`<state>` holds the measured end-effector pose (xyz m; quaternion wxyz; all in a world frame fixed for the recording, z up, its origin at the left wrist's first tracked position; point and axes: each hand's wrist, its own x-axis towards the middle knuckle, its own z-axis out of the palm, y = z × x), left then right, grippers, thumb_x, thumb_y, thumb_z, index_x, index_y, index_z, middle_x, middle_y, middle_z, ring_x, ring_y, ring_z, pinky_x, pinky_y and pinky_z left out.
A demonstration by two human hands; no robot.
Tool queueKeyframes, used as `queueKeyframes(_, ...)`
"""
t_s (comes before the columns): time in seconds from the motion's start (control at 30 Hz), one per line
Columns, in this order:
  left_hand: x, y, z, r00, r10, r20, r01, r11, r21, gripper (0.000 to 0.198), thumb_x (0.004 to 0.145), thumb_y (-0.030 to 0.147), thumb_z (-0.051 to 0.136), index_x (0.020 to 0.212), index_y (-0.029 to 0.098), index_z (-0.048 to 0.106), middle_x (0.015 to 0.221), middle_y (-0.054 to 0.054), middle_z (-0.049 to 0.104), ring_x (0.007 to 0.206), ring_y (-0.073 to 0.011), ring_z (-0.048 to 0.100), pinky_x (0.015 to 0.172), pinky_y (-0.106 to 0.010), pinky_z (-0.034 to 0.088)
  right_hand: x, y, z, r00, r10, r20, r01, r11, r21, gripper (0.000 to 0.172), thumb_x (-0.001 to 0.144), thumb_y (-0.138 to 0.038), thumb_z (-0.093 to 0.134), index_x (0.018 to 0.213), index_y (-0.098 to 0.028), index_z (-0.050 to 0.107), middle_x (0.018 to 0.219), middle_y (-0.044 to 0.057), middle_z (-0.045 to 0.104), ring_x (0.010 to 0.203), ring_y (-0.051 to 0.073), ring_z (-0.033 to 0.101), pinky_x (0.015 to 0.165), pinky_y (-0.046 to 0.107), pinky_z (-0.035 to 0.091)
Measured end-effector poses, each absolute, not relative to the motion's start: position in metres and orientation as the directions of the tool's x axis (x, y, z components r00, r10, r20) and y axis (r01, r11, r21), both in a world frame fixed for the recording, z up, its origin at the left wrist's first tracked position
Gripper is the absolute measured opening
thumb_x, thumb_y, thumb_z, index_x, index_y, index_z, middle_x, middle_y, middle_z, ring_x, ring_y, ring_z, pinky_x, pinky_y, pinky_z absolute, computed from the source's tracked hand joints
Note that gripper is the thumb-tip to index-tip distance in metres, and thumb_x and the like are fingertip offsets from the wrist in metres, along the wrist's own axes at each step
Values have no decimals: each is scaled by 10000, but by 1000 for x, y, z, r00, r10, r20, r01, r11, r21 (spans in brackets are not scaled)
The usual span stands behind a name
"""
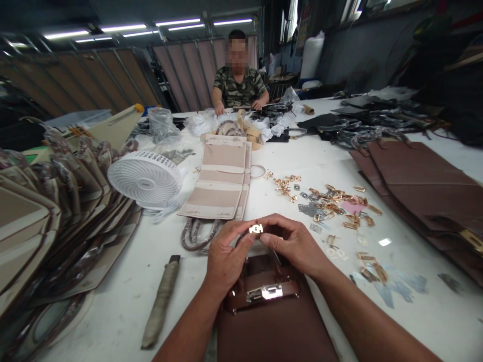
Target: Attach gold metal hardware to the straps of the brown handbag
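Note:
A small gold metal plate (256, 228) with cut-outs is pinched between the fingertips of both hands. My left hand (226, 254) is closed on its left side, thumb below and fingers above. From the right, my right hand (292, 241) closes toward the same plate, its thumb near the lower edge. Just beneath them lies a brown leather bag (275, 332), its top edge partly covered by my hands. Across the bag runs a strap with a shiny metal clasp (272, 291). Gold fittings (335, 201) are scattered beyond my right hand.
A wrapped tool handle (161, 301) lies left of the bag. Stacked beige bag panels (222, 176), a white fan (145, 178) and piled bag pieces (22, 216) stand beyond and left. Brown bags (422, 186) lie right. A co-worker (239, 85) sits across the table.

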<state>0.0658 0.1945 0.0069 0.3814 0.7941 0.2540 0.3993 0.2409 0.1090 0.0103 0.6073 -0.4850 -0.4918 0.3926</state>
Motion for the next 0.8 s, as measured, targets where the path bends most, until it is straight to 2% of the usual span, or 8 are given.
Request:
queueKeyframes(0.13, 67, 197, 10, 571, 691, 443, 119, -604, 788, 258, 1002, 322, 642, 1247, 276, 708, 1186, -16, 694, 1116, -158, 637, 1005, -282, 473, 237, 110, 10, 279, 942, 185, -91, 218, -972, 255, 888, -364, 820, 1073, -201, 756, 1021, 31, 744, 938, 205, 674, 860, 300, 523)
queueKeyframes(0.27, 50, 187, 27, 476, 808, 349, 240, -501, 832, 388, 1002, 427, 618, 1357, 270, 633, 1218, -38, 687, 1117, -185, 643, 1010, -320, 477, 239, 105, 22, 344, 922, 178, -172, 248, -954, 250, 895, -398, 802, 1005, -189, 719, 965, 40, 748, 909, 219, 704, 822, 304, 539)
queueKeyframes(0.37, 16, 163, 39, 368, 895, 251, 410, -399, 820, 447, 969, 508, 624, 1348, 271, 621, 1199, -41, 686, 1015, -195, 655, 872, -318, 520, 239, 83, 43, 423, 888, 180, -168, 273, -947, 245, 900, -401, 789, 986, -199, 680, 874, 27, 736, 836, 227, 722, 778, 310, 552)
queueKeyframes(0.47, -23, 127, 31, 322, 940, 115, 583, -293, 758, 556, 914, 556, 650, 1386, 273, 574, 1238, -52, 655, 894, -201, 636, 733, -327, 523, 223, 39, 61, 393, 908, 146, -96, 198, -975, 221, 921, -390, 760, 1030, -212, 686, 932, 47, 740, 875, 253, 718, 758, 322, 554)
queueKeyframes(0.53, -40, 106, 17, 309, 950, 45, 646, -244, 723, 640, 867, 545, 688, 1420, 258, 540, 1246, -58, 645, 889, -210, 627, 773, -358, 533, 204, 7, 64, 280, 954, 105, -38, 121, -992, 181, 924, -368, 735, 1017, -216, 703, 1025, 59, 736, 967, 266, 697, 822, 336, 540)
queueKeyframes(0.6, -46, 90, 3, 308, 951, 26, 672, -237, 702, 697, 822, 499, 725, 1433, 226, 532, 1232, -66, 648, 951, -228, 624, 883, -396, 528, 182, -16, 55, 218, 974, 64, 31, 59, -998, 139, 914, -354, 717, 923, -216, 703, 1091, 50, 721, 1029, 267, 667, 897, 344, 504)
queueKeyframes(0.7, -42, 78, -7, 299, 952, 65, 671, -258, 695, 715, 789, 430, 735, 1429, 174, 546, 1184, -77, 657, 998, -244, 617, 955, -417, 503, 156, -26, 33, 283, 958, 44, 141, 4, -990, 165, 907, -366, 710, 846, -214, 691, 1069, 32, 714, 1020, 264, 640, 909, 349, 462)
queueKeyframes(0.8, -34, 72, -2, 256, 960, 112, 614, -251, 749, 754, 791, 426, 726, 1461, 155, 511, 1134, -73, 659, 931, -229, 623, 899, -403, 517, 143, -19, 25, 333, 941, 64, 47, 51, -998, 183, 925, -400, 707, 918, -217, 716, 1005, 24, 715, 995, 260, 634, 896, 350, 454)
